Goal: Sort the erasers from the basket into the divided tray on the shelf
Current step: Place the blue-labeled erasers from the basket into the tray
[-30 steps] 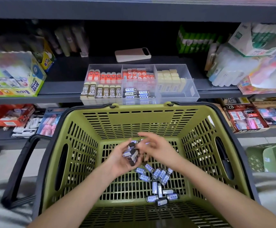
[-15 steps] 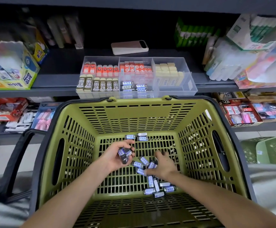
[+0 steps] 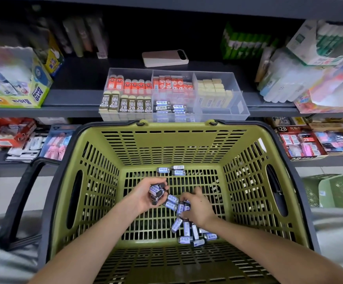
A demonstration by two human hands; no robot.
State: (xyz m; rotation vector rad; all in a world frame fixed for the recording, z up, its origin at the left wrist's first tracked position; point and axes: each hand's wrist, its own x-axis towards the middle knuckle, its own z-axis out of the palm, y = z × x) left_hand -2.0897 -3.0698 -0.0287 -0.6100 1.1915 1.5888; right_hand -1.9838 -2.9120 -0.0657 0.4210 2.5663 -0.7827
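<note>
An olive-green basket [image 3: 172, 148] with a black rim fills the foreground. Several small black erasers in blue-white sleeves [image 3: 187, 230] lie loose on its floor, with three more [image 3: 171, 170] near the far wall. My left hand [image 3: 146, 196] is palm up inside the basket and grips a bunch of these erasers [image 3: 156, 191]. My right hand [image 3: 195, 208] reaches down into the pile, its fingers curled round erasers there. On the shelf behind stands the clear divided tray [image 3: 236, 107], holding orange, 2B, blue-black and yellow erasers in separate compartments.
A pink power bank [image 3: 165, 58] lies behind the tray. A Power Glue box [image 3: 25, 93] stands at the left, packs of stationery [image 3: 314, 78] at the right. The lower shelf holds more eraser boxes [image 3: 301, 144]. A green stool [image 3: 334, 189] stands on the floor at the right.
My right hand has dropped from beside the left hand down into the pile on the basket floor. My left hand has lowered a little with its erasers.
</note>
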